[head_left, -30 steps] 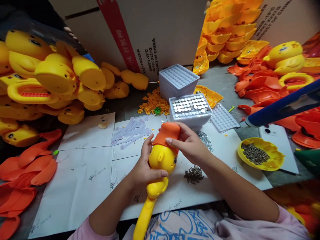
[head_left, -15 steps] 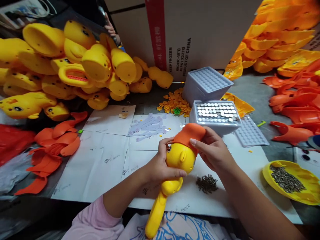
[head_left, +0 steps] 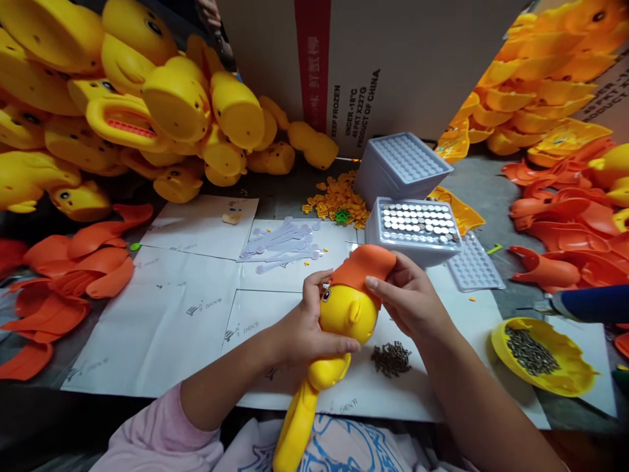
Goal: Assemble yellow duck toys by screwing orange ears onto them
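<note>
A yellow plastic toy figure (head_left: 346, 313) with an eye and a small ear-like bump is tilted in front of me, its long yellow handle-like lower part running down to my shirt. My left hand (head_left: 307, 328) is closed around its head and neck. On top of the head sits a curved orange plastic piece (head_left: 366, 267), gripped by my right hand (head_left: 410, 298) between thumb and fingers. The fingers behind the orange piece are partly hidden. Below my right hand lies a small pile of screws (head_left: 391, 358) on the white sheet (head_left: 196, 341).
Yellow toy bodies (head_left: 177, 98) are heaped at the left, orange pieces (head_left: 73, 262) below them. Coin-like discs fill a tray (head_left: 417, 223) beside small yellow parts (head_left: 339, 200). At right are a yellow bowl (head_left: 570, 373) of screws, a blue screwdriver-like tool (head_left: 590, 303) and more orange pieces (head_left: 570, 223).
The view has shifted, so most things sit farther left and more of the blue tool shows at the right. Both hands keep their hold on the toy and the orange piece.
</note>
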A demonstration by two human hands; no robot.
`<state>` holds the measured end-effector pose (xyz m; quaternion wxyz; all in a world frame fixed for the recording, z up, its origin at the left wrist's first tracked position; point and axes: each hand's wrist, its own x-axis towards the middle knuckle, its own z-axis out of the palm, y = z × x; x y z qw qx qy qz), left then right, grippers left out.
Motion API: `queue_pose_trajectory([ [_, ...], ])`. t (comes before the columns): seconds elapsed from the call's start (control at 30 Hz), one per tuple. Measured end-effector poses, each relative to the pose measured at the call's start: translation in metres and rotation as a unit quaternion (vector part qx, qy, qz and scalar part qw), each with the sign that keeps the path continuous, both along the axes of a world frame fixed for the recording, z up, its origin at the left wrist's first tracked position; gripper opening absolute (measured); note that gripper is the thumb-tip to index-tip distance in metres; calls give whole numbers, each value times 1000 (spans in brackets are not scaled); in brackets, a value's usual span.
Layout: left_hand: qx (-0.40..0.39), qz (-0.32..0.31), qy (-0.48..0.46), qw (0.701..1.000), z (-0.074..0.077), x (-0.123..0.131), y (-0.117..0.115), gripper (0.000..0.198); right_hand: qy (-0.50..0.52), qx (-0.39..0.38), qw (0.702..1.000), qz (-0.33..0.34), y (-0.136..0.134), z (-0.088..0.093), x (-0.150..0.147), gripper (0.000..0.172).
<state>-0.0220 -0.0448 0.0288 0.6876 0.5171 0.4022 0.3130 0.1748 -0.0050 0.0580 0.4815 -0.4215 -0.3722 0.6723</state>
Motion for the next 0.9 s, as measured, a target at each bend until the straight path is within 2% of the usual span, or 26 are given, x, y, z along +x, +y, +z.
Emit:
queue_pose_trajectory([
  [0.17, -45, 24, 18, 999, 6, 0, 1, 100, -68, 4, 997, -29, 0, -7, -2, 43],
  [0.23, -53, 36, -3, 998, 9, 0, 3, 94, -133, 85, 986, -62, -1, -10, -1, 40],
  [0.27, -60, 42, -19, 997, 11, 0, 4, 91, -175, 164, 968, -77, -2, -10, 1, 41],
  [0.3, -68, 46, -38, 996, 12, 0, 6, 88, -222, 262, 935, -83, -3, -9, 3, 46],
  [0.33, -74, 48, -58, 994, 13, 0, 7, 85, -272, 363, 888, -76, -4, -7, 6, 50],
  [0.4, -72, 41, -93, 992, 13, 1, 8, 81, -361, 516, 777, -19, -7, 0, 11, 48],
  [0.43, -65, 32, -106, 992, 12, 1, 8, 80, -393, 554, 734, 17, -9, 5, 12, 42],
  [0.47, -57, 23, -112, 992, 12, 0, 8, 79, -414, 572, 707, 48, -10, 9, 14, 34],
  [0.5, -51, 14, -109, 993, 11, -1, 8, 79, -424, 576, 695, 74, -10, 12, 14, 29],
  [0.73, -57, -65, -27, 996, 13, -11, 10, 82, -399, 561, 701, 187, -11, 24, 16, 16],
  [0.9, -62, -81, -8, 995, 15, -13, 9, 78, -369, 538, 736, 178, -12, 23, 13, 9],
])
